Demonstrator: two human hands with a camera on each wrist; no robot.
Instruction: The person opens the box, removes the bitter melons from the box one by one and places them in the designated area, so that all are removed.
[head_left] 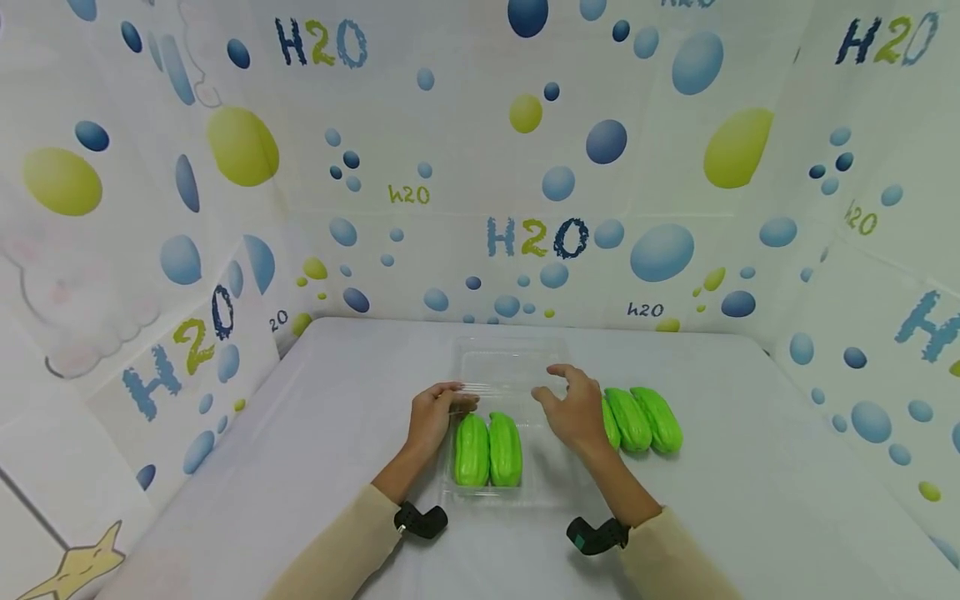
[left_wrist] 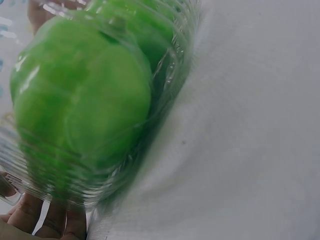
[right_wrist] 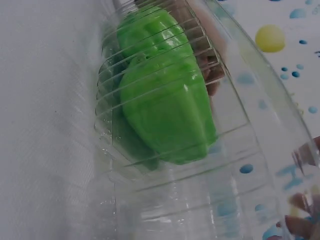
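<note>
White walls (head_left: 465,117) with H2O lettering, coloured spots, white-covered table (head_left: 337,400)

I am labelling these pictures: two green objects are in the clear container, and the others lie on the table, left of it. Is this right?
Not left: the head view shows the other green objects right of the clear container. The rest stands.

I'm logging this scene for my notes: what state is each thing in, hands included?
Clear container: open, partly filled
Lid: swung back behind the container
Two inner green gourds: lying side by side
Three outer green gourds: lying together, one partly hidden
Left hand: gripping the container's left edge
Right hand: apparently empty, thumb apart
</note>
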